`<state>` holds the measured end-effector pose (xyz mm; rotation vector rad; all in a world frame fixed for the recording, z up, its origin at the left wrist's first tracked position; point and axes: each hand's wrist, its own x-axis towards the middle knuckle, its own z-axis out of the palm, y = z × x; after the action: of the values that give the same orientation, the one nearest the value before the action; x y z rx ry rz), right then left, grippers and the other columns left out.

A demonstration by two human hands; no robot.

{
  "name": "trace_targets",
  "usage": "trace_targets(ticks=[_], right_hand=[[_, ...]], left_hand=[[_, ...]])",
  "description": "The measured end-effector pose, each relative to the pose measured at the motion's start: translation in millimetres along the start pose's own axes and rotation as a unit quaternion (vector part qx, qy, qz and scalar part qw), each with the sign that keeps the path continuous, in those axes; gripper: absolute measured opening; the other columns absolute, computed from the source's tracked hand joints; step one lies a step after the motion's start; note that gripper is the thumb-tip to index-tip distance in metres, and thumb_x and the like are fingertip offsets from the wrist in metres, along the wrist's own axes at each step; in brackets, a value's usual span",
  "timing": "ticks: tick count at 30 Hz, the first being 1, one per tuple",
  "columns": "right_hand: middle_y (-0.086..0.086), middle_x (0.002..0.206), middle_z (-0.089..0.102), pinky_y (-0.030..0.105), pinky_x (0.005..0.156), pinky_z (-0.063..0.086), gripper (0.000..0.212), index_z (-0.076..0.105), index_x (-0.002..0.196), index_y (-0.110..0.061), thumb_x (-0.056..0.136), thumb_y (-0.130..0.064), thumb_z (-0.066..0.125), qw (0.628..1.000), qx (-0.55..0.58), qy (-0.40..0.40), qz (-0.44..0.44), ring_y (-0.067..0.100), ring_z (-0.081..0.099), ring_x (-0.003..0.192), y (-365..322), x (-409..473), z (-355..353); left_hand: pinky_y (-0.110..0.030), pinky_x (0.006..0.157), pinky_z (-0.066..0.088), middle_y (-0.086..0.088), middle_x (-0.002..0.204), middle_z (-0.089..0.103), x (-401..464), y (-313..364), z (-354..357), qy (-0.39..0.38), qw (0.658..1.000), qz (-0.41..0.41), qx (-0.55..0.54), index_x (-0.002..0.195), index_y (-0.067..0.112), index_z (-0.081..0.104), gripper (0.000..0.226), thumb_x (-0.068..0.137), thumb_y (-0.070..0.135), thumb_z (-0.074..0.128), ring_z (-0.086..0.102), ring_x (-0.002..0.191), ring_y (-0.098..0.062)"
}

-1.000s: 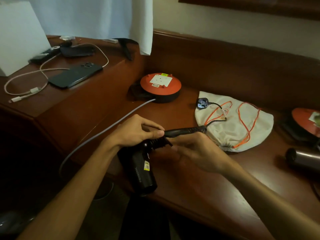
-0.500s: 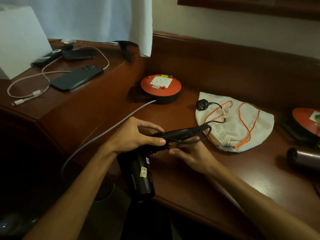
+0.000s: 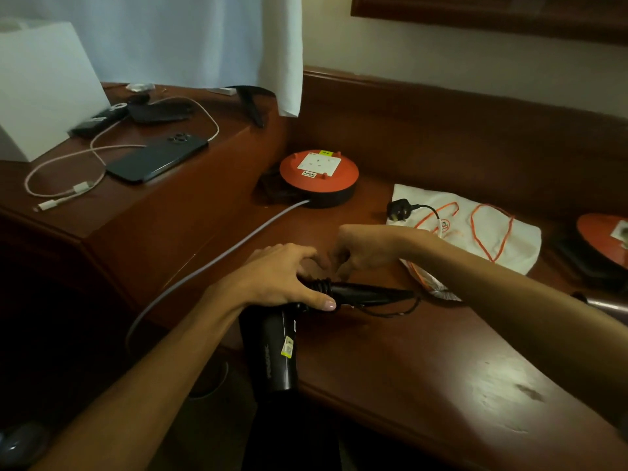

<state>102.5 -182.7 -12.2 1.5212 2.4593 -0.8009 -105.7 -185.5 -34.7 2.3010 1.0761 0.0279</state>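
The left hand (image 3: 282, 277) grips a black hair dryer (image 3: 272, 348) where the handle meets the barrel. The thumb presses along the near side and the fingers are wrapped over the top. The dryer is matte black with a small yellow sticker on its side (the lettering along the barrel is too dim to read). Its barrel points back toward the person and hangs over the front edge of the wooden desk (image 3: 424, 368), while the handle runs to the right, level with the desktop.

A thin black cord (image 3: 390, 309) is wound in a few tight turns round the handle just beside the left thumb, and a slack loop lies at the handle's far end.

The right hand (image 3: 367, 249) hovers just behind those turns with its fingers curled downward. Whether they pinch the cord is hidden.

Farther right lies a white drawstring bag (image 3: 492, 239), flat on the desk with orange strings across it. Its gathered mouth faces the handle and nothing shows inside. The cord's plug (image 3: 399, 210) rests on the bag's far left corner. Behind the hands sits an orange extension reel (image 3: 319, 171).
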Motion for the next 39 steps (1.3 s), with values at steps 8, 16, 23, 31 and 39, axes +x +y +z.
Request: trace_targets(ticks=[8, 16, 23, 31, 39], right_hand=[[-0.005, 0.067, 0.062, 0.018, 0.052, 0.039, 0.021, 0.073, 0.087, -0.007, 0.099, -0.017, 0.058, 0.999, -0.049, 0.017, 0.014, 0.008, 0.051, 0.056, -30.5, -6.8, -25.4], [0.009, 0.063, 0.057, 0.034, 0.052, 0.037, 0.026, 0.069, 0.076, -0.002, 0.095, -0.017, 0.058, 0.99, -0.118, 0.066, 0.041, 0.021, 0.045, 0.055, -54.0, -49.8, -37.1], [0.0, 0.105, 0.058, 0.022, 0.072, 0.046, 0.03, 0.055, 0.129, -0.021, 0.103, -0.014, 0.042, 0.991, -0.075, 0.105, 0.023, 0.012, 0.052, 0.085, -55.3, -93.5, 15.3], [-0.022, 0.101, 0.066, 0.007, 0.074, 0.045, 0.053, 0.058, 0.142, -0.027, 0.097, 0.001, 0.059, 0.949, 0.106, 0.284, -0.082, -0.01, 0.062, 0.09, -9.8, -82.1, 76.4], [-0.014, 0.075, 0.067, 0.015, 0.061, 0.051, 0.013, 0.073, 0.106, -0.023, 0.096, -0.017, 0.066, 0.931, 0.129, 0.339, -0.042, -0.001, 0.066, 0.066, 14.5, -60.4, 89.0]], left_hand=[[-0.046, 0.092, 0.051, 0.012, 0.121, 0.067, 17.1, -1.9, -6.0, -0.044, 0.998, -0.013, 0.039, 0.13, 0.055, 0.051, 0.084, 0.058, 0.099, 0.051, 0.064, 0.107, -0.017], [-0.047, 0.091, 0.052, 0.02, 0.107, 0.072, 19.0, 1.6, -5.3, -0.005, 0.999, 0.053, 0.014, 0.122, 0.055, 0.061, 0.053, 0.078, 0.085, 0.05, 0.066, 0.1, -0.007], [-0.043, 0.1, 0.051, 0.022, 0.122, 0.07, 15.6, -8.7, 0.9, 0.084, 0.992, 0.02, -0.094, 0.122, 0.07, 0.055, 0.064, 0.061, 0.089, 0.06, 0.064, 0.114, -0.004], [-0.03, 0.095, 0.054, 0.009, 0.109, 0.077, 6.0, -11.4, -9.6, 0.057, 0.965, 0.071, -0.245, 0.12, 0.024, 0.075, 0.049, 0.074, 0.033, 0.086, 0.072, 0.103, -0.007], [-0.048, 0.09, 0.059, 0.006, 0.095, 0.079, 2.7, -4.5, -2.2, 0.126, 0.954, 0.066, -0.265, 0.099, 0.024, 0.08, 0.031, 0.075, 0.043, 0.085, 0.075, 0.089, -0.012]])
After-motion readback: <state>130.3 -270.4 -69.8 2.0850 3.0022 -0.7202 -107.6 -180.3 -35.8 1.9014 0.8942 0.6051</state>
